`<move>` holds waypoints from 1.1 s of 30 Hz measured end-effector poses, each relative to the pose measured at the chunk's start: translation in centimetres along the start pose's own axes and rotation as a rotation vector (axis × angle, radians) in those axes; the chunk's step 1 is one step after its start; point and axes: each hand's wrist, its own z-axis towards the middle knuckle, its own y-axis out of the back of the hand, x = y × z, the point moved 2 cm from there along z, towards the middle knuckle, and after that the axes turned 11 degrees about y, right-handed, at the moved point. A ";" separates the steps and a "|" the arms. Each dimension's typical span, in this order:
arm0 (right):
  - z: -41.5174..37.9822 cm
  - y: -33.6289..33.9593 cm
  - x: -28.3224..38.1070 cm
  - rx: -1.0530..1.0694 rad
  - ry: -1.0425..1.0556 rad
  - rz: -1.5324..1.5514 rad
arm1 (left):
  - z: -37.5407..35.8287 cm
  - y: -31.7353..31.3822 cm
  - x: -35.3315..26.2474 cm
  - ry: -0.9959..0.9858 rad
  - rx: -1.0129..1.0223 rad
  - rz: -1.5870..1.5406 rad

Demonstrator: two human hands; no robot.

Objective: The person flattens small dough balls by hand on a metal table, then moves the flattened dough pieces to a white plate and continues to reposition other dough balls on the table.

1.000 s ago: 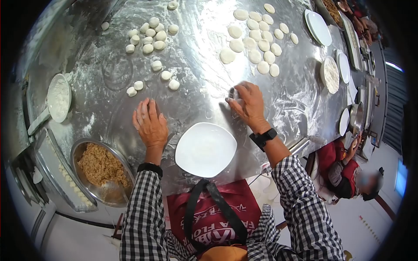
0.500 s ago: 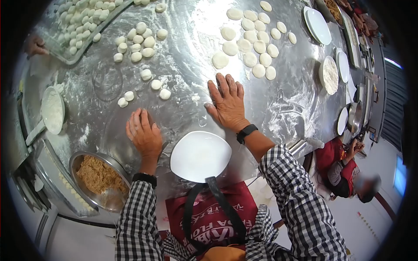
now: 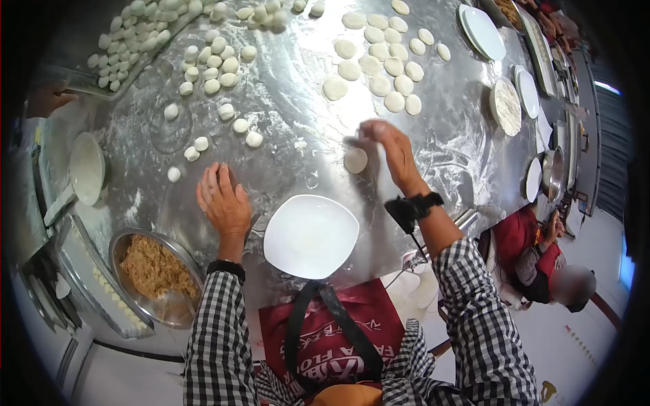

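Note:
My left hand (image 3: 225, 203) lies flat on the floured metal table, fingers stretched out and holding nothing. Just beyond its fingertips are small white dough balls, one (image 3: 174, 174) to the left and a touching pair (image 3: 196, 148) farther up. My right hand (image 3: 396, 155) is raised and tilted, thumb and fingers apart, slightly blurred, with nothing visible in it. Beside it on the table lies a flattened dough disc (image 3: 355, 160). A white square plate (image 3: 311, 237) sits between my forearms. Several more dough discs (image 3: 379, 84) are spread out above my right hand.
A steel bowl of brown filling (image 3: 152, 267) and a white flour scoop (image 3: 87, 169) are at left. Another person's hand (image 3: 51, 100) is by the tray of dough balls (image 3: 128, 51). A flour bowl (image 3: 504, 106) and stacked plates (image 3: 482, 32) stand right; a co-worker (image 3: 525, 254) is beyond.
My right hand has lifted off the table and moved right, and a flat dough disc now shows there. Extra dough balls have appeared on the left and at the top. My left hand stays put.

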 end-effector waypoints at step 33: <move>19.7 -1.5 0.7 -0.153 0.432 -1.062 | 0.4 0.8 0.0 0.045 0.118 -0.069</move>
